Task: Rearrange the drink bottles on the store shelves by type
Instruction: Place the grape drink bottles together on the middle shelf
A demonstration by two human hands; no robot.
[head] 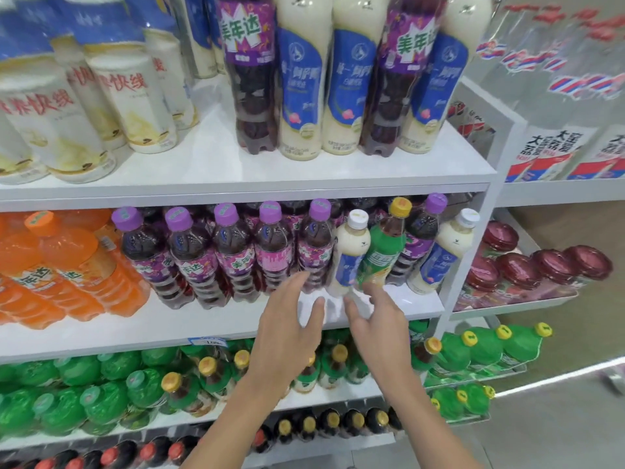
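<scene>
Close the spread, empty left hand (pixel 291 321) and right hand (pixel 377 321) low round the milky white blue-labelled plastic bottle (pixel 348 255) and green-labelled yellow-capped bottle (pixel 382 252) among purple-capped bottles (pixel 233 255) on the white middle shelf (pixel 169 321), lifting upright.

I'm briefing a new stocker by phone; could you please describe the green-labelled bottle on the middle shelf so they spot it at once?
Find the middle shelf, with orange bottles at its left and purple-capped bottles along it. Near its right end, the green-labelled bottle stands between a milky white bottle and a purple-capped one. Only it has a yellow cap there.
</scene>
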